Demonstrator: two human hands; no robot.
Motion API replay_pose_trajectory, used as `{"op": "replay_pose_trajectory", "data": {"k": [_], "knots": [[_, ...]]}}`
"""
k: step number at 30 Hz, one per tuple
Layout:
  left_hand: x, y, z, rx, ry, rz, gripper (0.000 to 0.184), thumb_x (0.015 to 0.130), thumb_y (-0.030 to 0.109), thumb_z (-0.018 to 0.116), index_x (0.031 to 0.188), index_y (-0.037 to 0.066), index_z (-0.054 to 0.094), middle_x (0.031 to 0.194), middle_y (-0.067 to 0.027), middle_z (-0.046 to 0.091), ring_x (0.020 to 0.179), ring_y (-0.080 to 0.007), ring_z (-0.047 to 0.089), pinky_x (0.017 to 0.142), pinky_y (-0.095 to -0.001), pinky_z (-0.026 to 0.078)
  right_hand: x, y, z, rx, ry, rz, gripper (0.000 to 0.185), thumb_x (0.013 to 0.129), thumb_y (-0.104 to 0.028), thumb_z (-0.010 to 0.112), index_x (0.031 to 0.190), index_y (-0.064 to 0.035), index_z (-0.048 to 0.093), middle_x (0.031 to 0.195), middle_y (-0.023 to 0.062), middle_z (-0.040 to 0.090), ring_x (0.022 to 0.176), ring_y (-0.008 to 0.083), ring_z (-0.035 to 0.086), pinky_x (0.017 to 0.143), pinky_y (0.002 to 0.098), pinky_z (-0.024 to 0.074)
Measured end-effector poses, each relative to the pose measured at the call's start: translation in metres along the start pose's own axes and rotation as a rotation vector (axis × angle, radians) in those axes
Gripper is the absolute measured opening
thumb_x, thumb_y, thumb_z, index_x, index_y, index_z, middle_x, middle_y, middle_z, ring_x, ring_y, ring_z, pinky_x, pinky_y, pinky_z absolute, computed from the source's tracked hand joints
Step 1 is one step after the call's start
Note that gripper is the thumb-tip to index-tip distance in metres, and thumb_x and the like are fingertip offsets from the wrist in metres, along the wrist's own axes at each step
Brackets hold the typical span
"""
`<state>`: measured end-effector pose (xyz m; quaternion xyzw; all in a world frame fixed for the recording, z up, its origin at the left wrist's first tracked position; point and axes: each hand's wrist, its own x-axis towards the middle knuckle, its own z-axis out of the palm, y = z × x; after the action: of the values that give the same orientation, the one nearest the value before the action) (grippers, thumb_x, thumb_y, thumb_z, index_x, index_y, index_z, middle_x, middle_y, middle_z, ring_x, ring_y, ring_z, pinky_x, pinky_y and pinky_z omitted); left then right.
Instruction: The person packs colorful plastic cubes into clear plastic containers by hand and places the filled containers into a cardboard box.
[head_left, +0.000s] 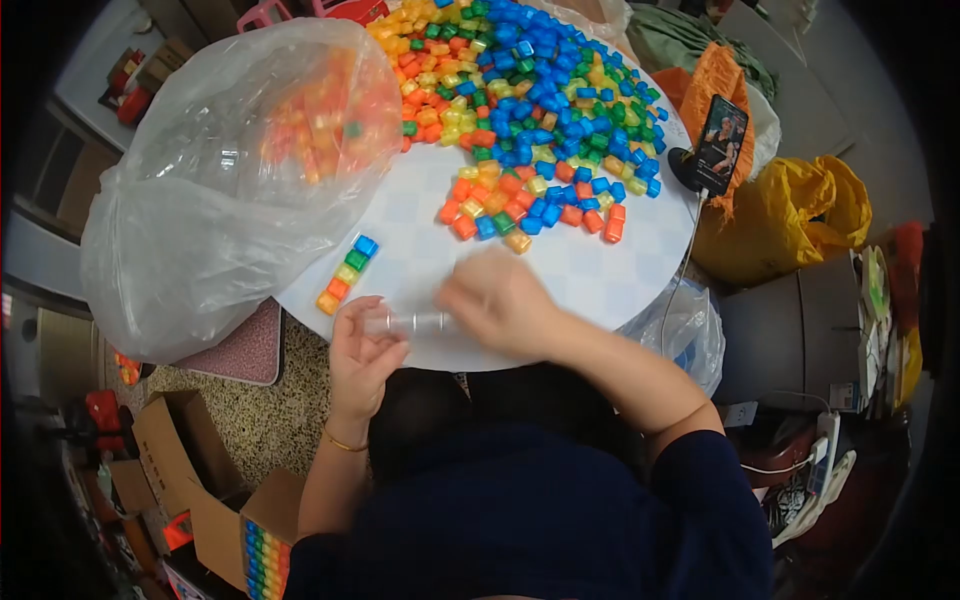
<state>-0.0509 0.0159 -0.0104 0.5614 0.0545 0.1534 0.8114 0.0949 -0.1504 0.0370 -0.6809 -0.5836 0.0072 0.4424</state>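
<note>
Plastic tube (428, 321), clear and segmented, between two hands

At left, the round white table (610, 275) is overlain by a bulging translucent bag (210, 215); its far side is covered by multicoloured translucent cubes (545, 90). A five-cube row (347, 275) is laid just beyond the left hand (368, 350), by whose curled fingers the tube's left end is held. The right hand (500, 300) is blurred near the other end; its grip cannot be told.
</note>
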Motion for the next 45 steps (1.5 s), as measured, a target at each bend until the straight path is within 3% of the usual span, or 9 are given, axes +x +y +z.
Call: {"op": "replay_pose_trajectory", "data": {"k": [2, 7, 13, 27, 31, 33, 35, 41, 45], "knots": [[0.007, -0.005, 0.005, 0.041, 0.111, -0.083, 0.054, 0.076, -0.009, 0.062, 0.124, 0.004, 0.040, 0.112, -0.0084, 0.048, 0.095, -0.0160, 0.055, 0.080, -0.0285, 0.049, 0.021, 0.022, 0.000, -0.066, 0.170, 0.241, 0.008, 0.078, -0.010, 0.065, 0.076, -0.0046, 0.059, 0.071, 0.0109, 0.055, 0.071, 0.0305, 0.054, 0.066, 0.0401, 0.0410], [0.015, -0.014, 0.017, -0.143, 0.054, 0.009, 0.044, 0.081, -0.005, 0.062, 0.120, 0.003, 0.043, 0.110, -0.0064, 0.050, 0.099, -0.0147, 0.055, 0.082, -0.0287, 0.048, 0.010, 0.009, 0.032, -0.037, 0.107, -0.030, 0.010, 0.080, -0.012, 0.066, 0.081, -0.0042, 0.059, 0.073, 0.0108, 0.055, 0.071, 0.0312, 0.054, 0.063, 0.0400, 0.0417], [0.009, -0.013, 0.017, 0.009, 0.047, -0.046, 0.045, 0.079, -0.003, 0.064, 0.120, 0.001, 0.044, 0.114, -0.0089, 0.051, 0.108, -0.0173, 0.052, 0.095, -0.0327, 0.043, -0.012, -0.007, 0.016, -0.032, 0.019, 0.019, 0.016, 0.076, -0.006, 0.068, 0.089, -0.0039, 0.060, 0.073, 0.0108, 0.053, 0.074, 0.0309, 0.055, 0.065, 0.0390, 0.0438], [-0.002, -0.005, 0.010, 0.017, -0.221, -0.111, 0.060, 0.074, -0.009, 0.070, 0.126, 0.000, 0.042, 0.121, -0.0119, 0.050, 0.106, -0.0201, 0.057, 0.088, -0.0336, 0.052, -0.028, 0.000, -0.005, 0.581, -0.409, 0.301, 0.020, 0.076, -0.013, 0.076, 0.085, -0.0014, 0.062, 0.074, 0.0056, 0.054, 0.068, 0.0167, 0.055, 0.057, 0.0292, 0.0434], [-0.004, -0.002, 0.016, 0.085, -0.132, -0.129, 0.058, 0.072, -0.013, 0.066, 0.124, 0.001, 0.043, 0.118, -0.0109, 0.051, 0.105, -0.0194, 0.056, 0.089, -0.0320, 0.050, -0.031, -0.006, 0.007, 0.637, -0.311, 0.305, 0.015, 0.076, -0.010, 0.073, 0.083, -0.0019, 0.061, 0.074, 0.0058, 0.054, 0.068, 0.0195, 0.055, 0.059, 0.0309, 0.0414], [-0.006, -0.005, 0.014, -0.049, -0.106, -0.105, 0.055, 0.073, -0.013, 0.064, 0.122, 0.002, 0.043, 0.114, -0.0096, 0.051, 0.102, -0.0180, 0.056, 0.085, -0.0296, 0.050, -0.024, -0.033, 0.021, -0.137, -0.121, -0.064, 0.009, 0.074, -0.005, 0.067, 0.080, -0.0029, 0.060, 0.073, 0.0077, 0.053, 0.068, 0.0241, 0.054, 0.061, 0.0337, 0.0387], [-0.007, -0.007, 0.011, -0.176, -0.090, -0.084, 0.052, 0.073, -0.013, 0.062, 0.119, 0.003, 0.044, 0.109, -0.0083, 0.052, 0.100, -0.0167, 0.056, 0.082, -0.0272, 0.050, -0.015, -0.032, 0.017, -0.137, -0.102, -0.106, 0.012, 0.070, -0.001, 0.064, 0.080, -0.0041, 0.059, 0.073, 0.0099, 0.052, 0.068, 0.0278, 0.052, 0.061, 0.0359, 0.0365], [0.004, -0.025, 0.017, 0.379, 0.145, 0.087, 0.053, 0.077, -0.007, 0.063, 0.123, 0.003, 0.041, 0.118, -0.0087, 0.048, 0.103, -0.0175, 0.053, 0.084, -0.0283, 0.045, 0.051, 0.067, -0.001, -0.085, 0.463, 0.182, 0.013, 0.086, -0.015, 0.064, 0.088, -0.0017, 0.063, 0.079, 0.0106, 0.057, 0.077, 0.0272, 0.055, 0.069, 0.0324, 0.0451], [-0.004, -0.012, 0.019, 1.114, 0.072, 0.279, 0.044, 0.076, 0.011, 0.071, 0.115, 0.002, 0.052, 0.122, -0.0175, 0.047, 0.113, -0.0315, 0.049, 0.095, -0.0400, 0.040, 0.041, 0.110, -0.026, -0.317, 0.394, 0.329, 0.014, 0.079, -0.016, 0.065, 0.083, -0.0021, 0.065, 0.079, 0.0122, 0.060, 0.077, 0.0313, 0.056, 0.068, 0.0412, 0.0453]]}}
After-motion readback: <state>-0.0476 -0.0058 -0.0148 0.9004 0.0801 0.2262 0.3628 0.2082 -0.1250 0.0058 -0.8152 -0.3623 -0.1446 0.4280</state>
